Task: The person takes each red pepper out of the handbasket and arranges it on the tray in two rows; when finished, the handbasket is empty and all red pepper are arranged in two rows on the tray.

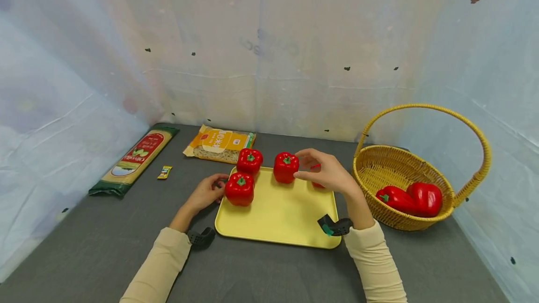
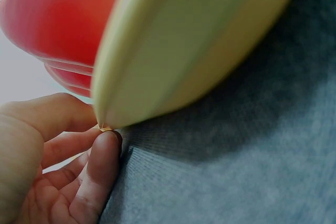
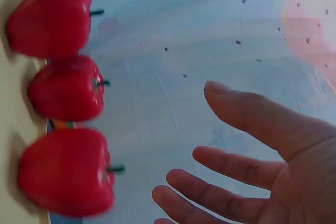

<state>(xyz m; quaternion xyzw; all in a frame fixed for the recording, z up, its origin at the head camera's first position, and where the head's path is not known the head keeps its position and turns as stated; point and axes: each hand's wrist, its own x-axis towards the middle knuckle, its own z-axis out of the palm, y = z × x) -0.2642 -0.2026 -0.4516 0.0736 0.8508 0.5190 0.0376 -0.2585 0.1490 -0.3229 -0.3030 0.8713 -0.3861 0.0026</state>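
The right hand [image 1: 327, 171], spread and empty at centre-right, should avoid bumping the red pepper [image 1: 284, 171] beside it while the left hand [image 1: 205, 193] pinches the yellow tray [image 1: 280, 216].

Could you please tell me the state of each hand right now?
Left hand: closed, pinching the edge of the yellow tray.
Right hand: open, holding nothing.
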